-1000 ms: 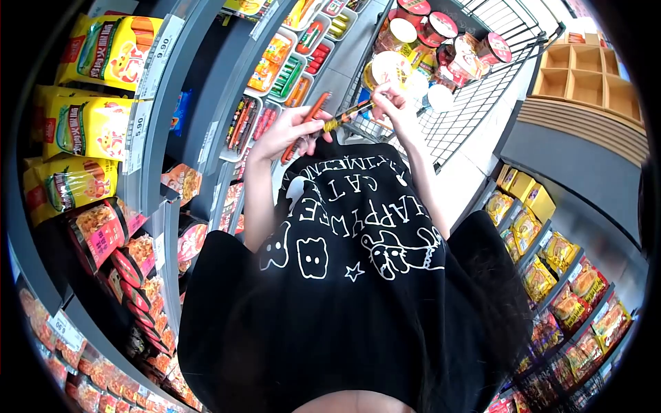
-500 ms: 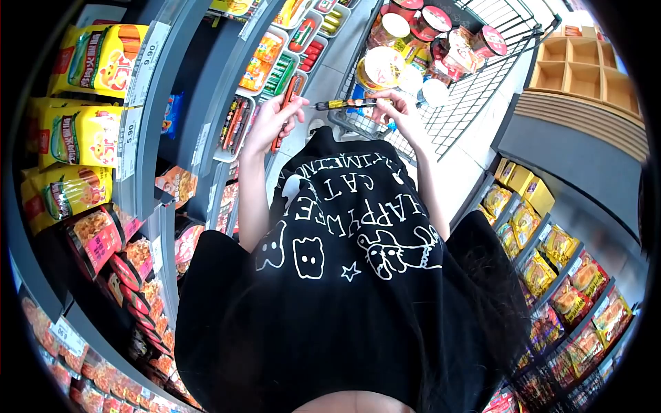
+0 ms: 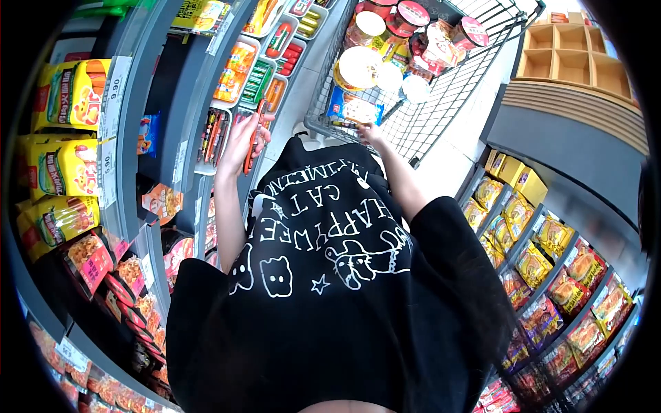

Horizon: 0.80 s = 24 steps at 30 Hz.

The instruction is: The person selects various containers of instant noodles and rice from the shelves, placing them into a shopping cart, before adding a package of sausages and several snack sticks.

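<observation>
My left hand (image 3: 241,141) is closed around a long, thin orange-red wrapped sausage stick (image 3: 248,162), beside the shelf trays. My right hand (image 3: 372,135) is at the near end of the wire shopping cart (image 3: 441,120), its fingers closed on a thin dark wrapped stick (image 3: 348,125) that shows only in part. Just beyond that hand, a blue and white packet (image 3: 355,109) lies in the cart. Farther in sit several round tubs, among them a large pale-lidded one (image 3: 359,67) and a red-lidded one (image 3: 412,15).
On my left, white trays of wrapped sticks (image 3: 215,141) line the shelf edge, with yellow bags (image 3: 65,168) farther left. A wooden cubby rack (image 3: 570,67) and a tilted rack of noodle packs (image 3: 533,265) stand on the right.
My right hand has moved down and away from my left hand, to the cart's near end, with the dark stick. My left hand still grips the orange-red stick. The view has shifted a little.
</observation>
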{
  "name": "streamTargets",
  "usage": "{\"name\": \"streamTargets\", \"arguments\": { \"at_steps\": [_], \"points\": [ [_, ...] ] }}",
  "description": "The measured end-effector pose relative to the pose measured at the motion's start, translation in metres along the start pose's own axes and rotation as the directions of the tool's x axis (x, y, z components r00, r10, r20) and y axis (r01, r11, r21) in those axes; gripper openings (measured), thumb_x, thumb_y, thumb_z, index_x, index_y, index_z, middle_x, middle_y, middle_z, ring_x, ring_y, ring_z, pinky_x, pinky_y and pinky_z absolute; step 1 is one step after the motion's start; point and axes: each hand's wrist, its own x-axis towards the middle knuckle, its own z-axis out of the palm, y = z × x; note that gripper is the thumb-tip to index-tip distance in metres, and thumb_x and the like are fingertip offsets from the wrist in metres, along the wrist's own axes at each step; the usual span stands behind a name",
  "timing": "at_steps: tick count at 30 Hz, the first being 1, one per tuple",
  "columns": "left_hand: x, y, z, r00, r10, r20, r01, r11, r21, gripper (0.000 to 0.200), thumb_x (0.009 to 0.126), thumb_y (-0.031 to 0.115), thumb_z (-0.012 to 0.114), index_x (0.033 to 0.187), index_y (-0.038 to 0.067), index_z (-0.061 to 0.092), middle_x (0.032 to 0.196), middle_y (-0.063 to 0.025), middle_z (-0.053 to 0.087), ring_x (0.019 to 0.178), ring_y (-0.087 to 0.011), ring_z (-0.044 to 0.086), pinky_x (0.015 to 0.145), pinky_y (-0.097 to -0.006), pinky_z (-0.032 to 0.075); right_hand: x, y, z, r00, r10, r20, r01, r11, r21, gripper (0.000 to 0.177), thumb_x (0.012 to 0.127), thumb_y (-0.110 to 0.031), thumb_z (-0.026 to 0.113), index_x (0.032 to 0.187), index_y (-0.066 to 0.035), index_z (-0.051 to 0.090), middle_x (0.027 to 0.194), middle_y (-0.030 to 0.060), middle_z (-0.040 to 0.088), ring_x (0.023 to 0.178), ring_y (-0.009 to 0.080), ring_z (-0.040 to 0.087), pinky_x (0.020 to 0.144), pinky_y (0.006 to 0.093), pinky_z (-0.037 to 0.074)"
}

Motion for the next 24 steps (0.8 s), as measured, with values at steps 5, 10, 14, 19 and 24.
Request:
{"name": "streamTargets", "arguments": {
  "at_steps": [5, 10, 14, 19, 24],
  "points": [
    [0.004, -0.008, 0.001, 0.997, -0.031, 0.074, 0.021, 0.991, 0.130, 0.033, 0.090, 0.023, 0.046, 0.114, 0.001, 0.049, 0.070, 0.0003, 0.056, 0.052, -0.0008, 0.042, 0.043, -0.0147, 0.034, 0.013, 0.004, -0.004, 0.972, -0.134, -0.195, 0.076, 0.956, -0.282, 0.071, 0.075, -0.030, 0.067, 0.125, 0.002, 0.028, 0.113, 0.0160, 0.051, 0.100, 0.0223, 0.053, 0.081, 0.0320, 0.046],
    [0.017, -0.032, 0.015, 0.967, 0.045, 0.251, -0.135, 0.926, 0.353, 0.036, 0.083, 0.009, 0.054, 0.117, -0.003, 0.048, 0.088, -0.0047, 0.062, 0.071, -0.0053, 0.054, 0.059, -0.0173, 0.042, -0.047, -0.062, -0.004, 0.850, -0.518, 0.095, 0.513, 0.855, 0.076, 0.056, 0.083, -0.033, 0.056, 0.127, -0.004, 0.036, 0.117, 0.0114, 0.050, 0.102, 0.0186, 0.053, 0.083, 0.0292, 0.045],
    [0.019, -0.034, 0.047, 0.944, 0.122, 0.306, -0.250, 0.871, 0.424, 0.030, 0.074, 0.008, 0.063, 0.101, -0.004, 0.058, 0.086, -0.0118, 0.064, 0.078, -0.0161, 0.061, 0.068, -0.0274, 0.047, -0.173, -0.141, 0.011, 0.608, -0.567, 0.556, 0.389, 0.823, 0.413, 0.048, 0.085, -0.024, 0.055, 0.126, -0.005, 0.039, 0.112, 0.0106, 0.053, 0.098, 0.0159, 0.054, 0.081, 0.0275, 0.046],
    [0.031, -0.040, 0.056, 0.960, 0.179, 0.217, -0.269, 0.810, 0.522, 0.031, 0.075, 0.017, 0.063, 0.099, -0.002, 0.056, 0.089, -0.0180, 0.063, 0.086, -0.0271, 0.062, 0.076, -0.0341, 0.047, -0.161, -0.123, 0.016, 0.782, -0.572, 0.245, 0.542, 0.820, 0.186, 0.015, 0.076, -0.006, 0.064, 0.089, 0.001, 0.064, 0.082, 0.0060, 0.063, 0.066, 0.0113, 0.059, 0.062, 0.0227, 0.048],
    [0.027, -0.048, 0.013, 0.965, 0.260, -0.029, -0.183, 0.752, 0.634, 0.042, 0.081, 0.028, 0.059, 0.110, -0.001, 0.050, 0.104, -0.0163, 0.059, 0.097, -0.0234, 0.058, 0.083, -0.0330, 0.045, -0.075, -0.062, -0.018, 0.887, -0.356, -0.294, 0.453, 0.795, 0.403, 0.011, 0.075, -0.002, 0.064, 0.083, 0.006, 0.062, 0.074, 0.0085, 0.061, 0.061, 0.0119, 0.058, 0.057, 0.0197, 0.047]
  ]
}}
